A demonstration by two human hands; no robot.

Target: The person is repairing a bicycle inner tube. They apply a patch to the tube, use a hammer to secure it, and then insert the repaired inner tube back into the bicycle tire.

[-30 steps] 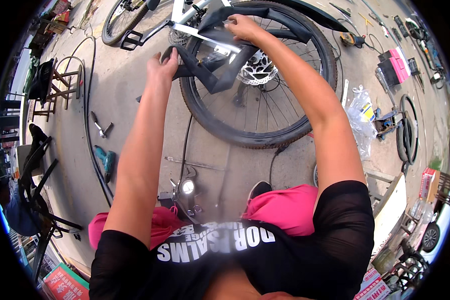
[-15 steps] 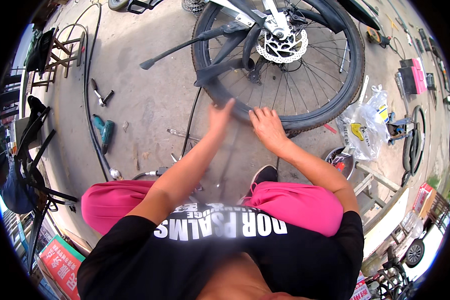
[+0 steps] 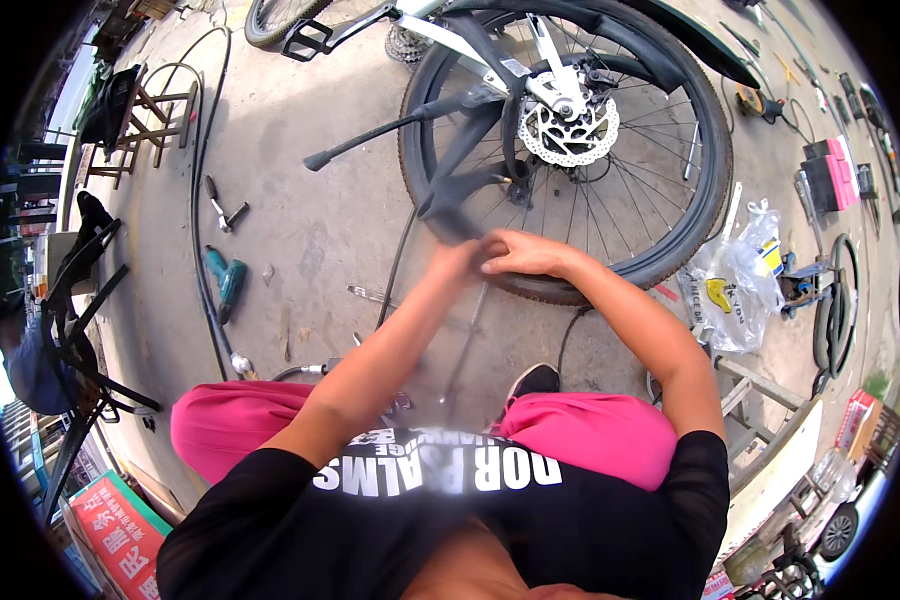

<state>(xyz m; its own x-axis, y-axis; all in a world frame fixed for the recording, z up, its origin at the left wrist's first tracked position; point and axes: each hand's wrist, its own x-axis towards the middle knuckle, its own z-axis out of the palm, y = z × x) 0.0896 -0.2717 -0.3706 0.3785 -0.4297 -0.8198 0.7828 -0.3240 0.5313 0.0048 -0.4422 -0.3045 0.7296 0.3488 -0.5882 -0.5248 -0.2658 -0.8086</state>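
Observation:
A bicycle wheel (image 3: 708, 190) with a black tyre and a silver disc rotor (image 3: 568, 132) lies in front of me. A loose black inner tube (image 3: 452, 222) loops out over its left side, a valve stem showing near the spokes. My left hand (image 3: 457, 258), smeared by motion, is closed round the tube at the wheel's near left edge. Beside it, touching, my right hand (image 3: 526, 252) has its fingers curled and pinched on the tube at the rim. The right fingertips are partly hidden between the hands.
A teal power tool (image 3: 228, 280) and a hammer-like tool (image 3: 225, 208) lie left, beside a long black hose (image 3: 202, 150). A clear plastic bag (image 3: 735, 285) and a pink-and-black toolbox (image 3: 832, 175) are on the right. A wooden stool (image 3: 160, 125) stands far left.
My two hands have come together at the wheel's near left edge. The tube's loose part has been drawn down toward me. The view has shifted slightly.

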